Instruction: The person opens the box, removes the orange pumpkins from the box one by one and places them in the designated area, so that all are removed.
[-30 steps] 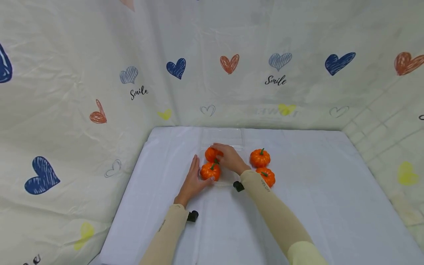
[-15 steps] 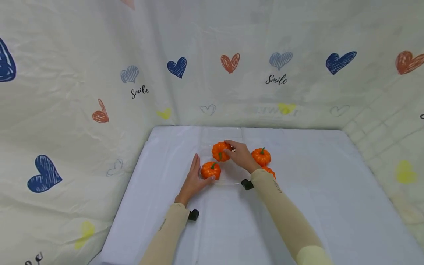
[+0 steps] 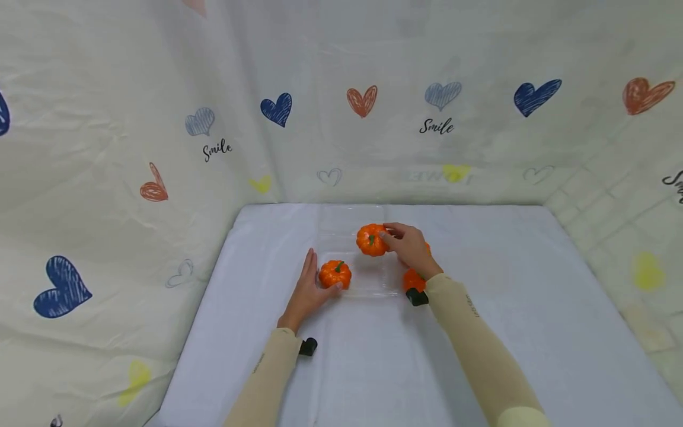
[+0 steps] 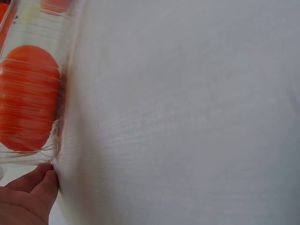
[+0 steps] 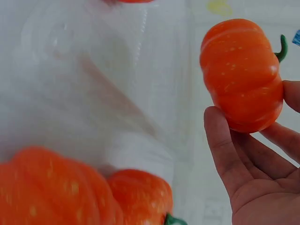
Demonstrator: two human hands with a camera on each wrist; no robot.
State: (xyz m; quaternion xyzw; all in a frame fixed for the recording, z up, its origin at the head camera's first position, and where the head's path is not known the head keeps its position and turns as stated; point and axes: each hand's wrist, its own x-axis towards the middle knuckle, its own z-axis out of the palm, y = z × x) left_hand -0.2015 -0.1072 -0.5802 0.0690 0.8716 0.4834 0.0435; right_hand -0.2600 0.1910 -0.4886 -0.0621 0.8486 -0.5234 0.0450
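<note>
An orange toy pumpkin (image 3: pixel 372 239) with a green stem is pinched by my right hand (image 3: pixel 409 244), held above a clear plastic container (image 3: pixel 368 292). Another pumpkin (image 3: pixel 335 274) sits in the container's left part. My left hand (image 3: pixel 308 298) lies along the container's left side with fingers extended and thumb at the near edge. The left wrist view shows that pumpkin (image 4: pixel 29 98) behind the clear wall, with fingertips (image 4: pixel 47 180) touching the wall's lower corner. In the right wrist view the pinched pumpkin (image 5: pixel 241 75) is between thumb and fingers.
To the right of the container are two more pumpkins, one (image 3: pixel 414 280) partly covered by the right wrist and another mostly behind the hand. The container's clear lid (image 3: pixel 349 219) lies open toward the back. A heart-printed curtain (image 3: pixel 341 142) stands behind the white-covered table (image 3: pixel 363 367).
My right hand has lifted the pumpkin out of the container's back left part and carried it to the right. My left hand has stayed at the container's side.
</note>
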